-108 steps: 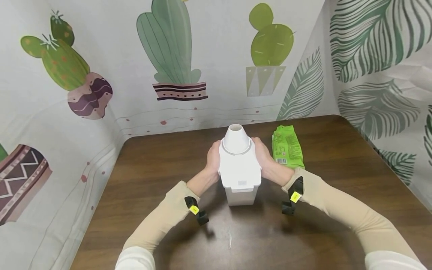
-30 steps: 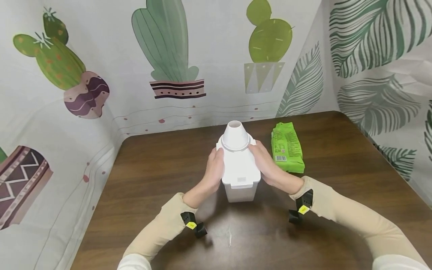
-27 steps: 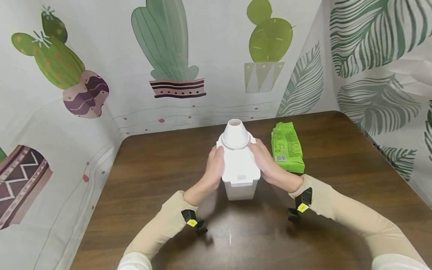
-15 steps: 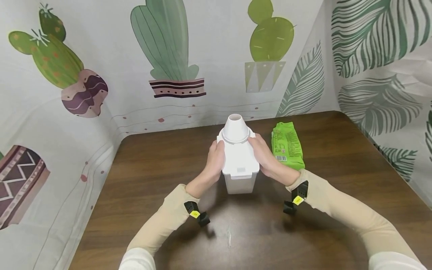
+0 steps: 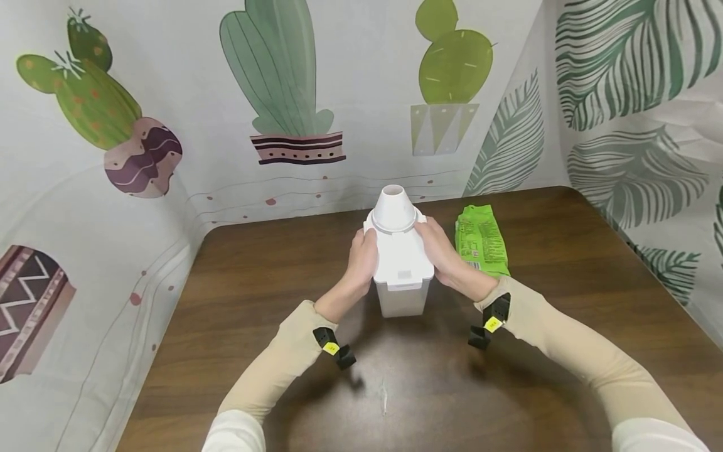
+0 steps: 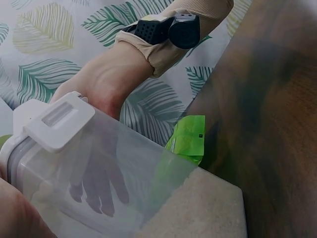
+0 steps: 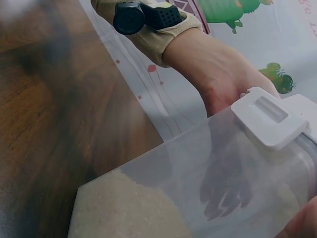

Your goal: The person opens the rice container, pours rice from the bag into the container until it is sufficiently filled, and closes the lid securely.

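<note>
Between my two hands is a translucent food storage container (image 5: 402, 302) with a white lid (image 5: 402, 257). A white cone-shaped cup with a round hole on top (image 5: 393, 211) sits at the lid's far end. My left hand (image 5: 360, 262) grips the left side, thumb at the lid's edge. On the opposite side my right hand (image 5: 443, 256) holds it the same way. Through the clear wall in the wrist views, the far hand's fingers lie along the side. Pale grains (image 6: 205, 208) fill the container's lower part. A white clip (image 6: 62, 121) closes the lid's near end.
A green printed bag (image 5: 481, 240) lies on the brown wooden table (image 5: 271, 276), just right of my right hand. Behind the table hangs a white cloth (image 5: 369, 94) printed with cacti and leaves.
The container and both hands have shifted farther from me, upward in the head view. Compared with the oldest frame, my thumbs now lie over the lid's edges. The green bag stays put.
</note>
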`<state>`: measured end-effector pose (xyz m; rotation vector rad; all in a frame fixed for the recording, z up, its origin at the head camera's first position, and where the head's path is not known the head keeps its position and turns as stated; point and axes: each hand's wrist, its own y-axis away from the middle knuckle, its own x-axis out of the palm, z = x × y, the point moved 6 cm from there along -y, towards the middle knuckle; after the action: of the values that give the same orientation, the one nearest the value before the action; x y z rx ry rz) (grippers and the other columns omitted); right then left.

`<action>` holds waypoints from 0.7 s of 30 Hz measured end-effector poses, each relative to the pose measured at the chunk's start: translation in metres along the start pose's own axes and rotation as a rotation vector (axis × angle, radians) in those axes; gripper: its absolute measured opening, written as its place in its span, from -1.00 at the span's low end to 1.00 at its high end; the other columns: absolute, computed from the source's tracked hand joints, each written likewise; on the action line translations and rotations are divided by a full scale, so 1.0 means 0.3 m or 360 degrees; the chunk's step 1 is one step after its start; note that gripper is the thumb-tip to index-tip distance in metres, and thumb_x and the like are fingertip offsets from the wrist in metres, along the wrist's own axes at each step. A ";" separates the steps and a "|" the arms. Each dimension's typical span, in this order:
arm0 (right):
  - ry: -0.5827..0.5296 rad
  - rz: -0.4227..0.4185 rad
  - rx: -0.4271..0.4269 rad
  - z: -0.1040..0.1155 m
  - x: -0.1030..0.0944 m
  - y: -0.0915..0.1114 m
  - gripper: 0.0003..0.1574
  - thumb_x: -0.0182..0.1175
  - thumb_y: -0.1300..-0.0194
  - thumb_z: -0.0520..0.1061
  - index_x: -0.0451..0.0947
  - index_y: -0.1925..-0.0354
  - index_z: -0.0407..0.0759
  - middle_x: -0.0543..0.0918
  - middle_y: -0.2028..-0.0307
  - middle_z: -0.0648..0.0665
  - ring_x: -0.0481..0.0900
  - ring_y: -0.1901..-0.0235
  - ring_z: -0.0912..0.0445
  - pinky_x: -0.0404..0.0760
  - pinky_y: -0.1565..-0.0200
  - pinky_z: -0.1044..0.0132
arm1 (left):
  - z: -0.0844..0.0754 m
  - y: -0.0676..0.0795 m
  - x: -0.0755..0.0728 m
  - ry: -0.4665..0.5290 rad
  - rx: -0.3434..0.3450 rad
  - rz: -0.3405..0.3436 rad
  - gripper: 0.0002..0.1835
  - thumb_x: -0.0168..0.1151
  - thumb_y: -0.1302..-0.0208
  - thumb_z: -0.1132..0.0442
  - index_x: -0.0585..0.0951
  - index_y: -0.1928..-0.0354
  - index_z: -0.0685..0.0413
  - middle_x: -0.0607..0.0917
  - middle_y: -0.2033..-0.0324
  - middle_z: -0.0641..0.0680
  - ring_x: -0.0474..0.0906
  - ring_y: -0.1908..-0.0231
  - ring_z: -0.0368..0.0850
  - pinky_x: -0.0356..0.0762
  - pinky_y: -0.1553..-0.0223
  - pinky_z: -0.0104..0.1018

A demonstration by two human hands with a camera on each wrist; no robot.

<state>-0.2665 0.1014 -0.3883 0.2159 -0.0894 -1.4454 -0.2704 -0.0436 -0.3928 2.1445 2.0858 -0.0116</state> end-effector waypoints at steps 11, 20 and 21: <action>-0.0030 0.0002 0.0012 0.005 -0.008 -0.033 -0.39 -0.36 -0.52 0.03 -0.02 -0.38 -0.24 0.35 0.02 -0.13 0.40 0.11 0.11 0.49 0.13 0.33 | -0.005 -0.029 0.001 -0.0010 0.0018 -0.0018 -0.46 -0.33 -0.45 0.09 0.30 -0.31 0.28 0.50 -0.11 0.25 0.41 -0.08 0.05 0.35 -0.22 -0.08; -0.0049 0.0016 -0.0001 0.013 -0.013 -0.058 -0.42 -0.37 -0.53 0.01 -0.02 -0.37 -0.25 0.36 0.07 -0.11 0.43 0.15 0.12 0.53 0.18 0.34 | -0.012 -0.054 -0.002 -0.0070 0.0032 -0.0052 -0.47 -0.33 -0.46 0.08 0.34 -0.27 0.29 0.51 -0.08 0.27 0.41 -0.07 0.07 0.35 -0.22 -0.07; -0.0049 0.0018 -0.0006 0.014 -0.014 -0.062 -0.42 -0.37 -0.53 0.01 -0.01 -0.36 -0.26 0.36 0.08 -0.10 0.43 0.16 0.13 0.53 0.19 0.35 | -0.012 -0.058 -0.002 -0.0068 0.0031 -0.0054 -0.46 -0.33 -0.46 0.08 0.33 -0.28 0.29 0.50 -0.10 0.27 0.41 -0.09 0.08 0.34 -0.23 -0.06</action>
<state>-0.2858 0.1030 -0.3876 0.1897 -0.1130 -1.4381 -0.2880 -0.0434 -0.3910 2.1009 2.1064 -0.0813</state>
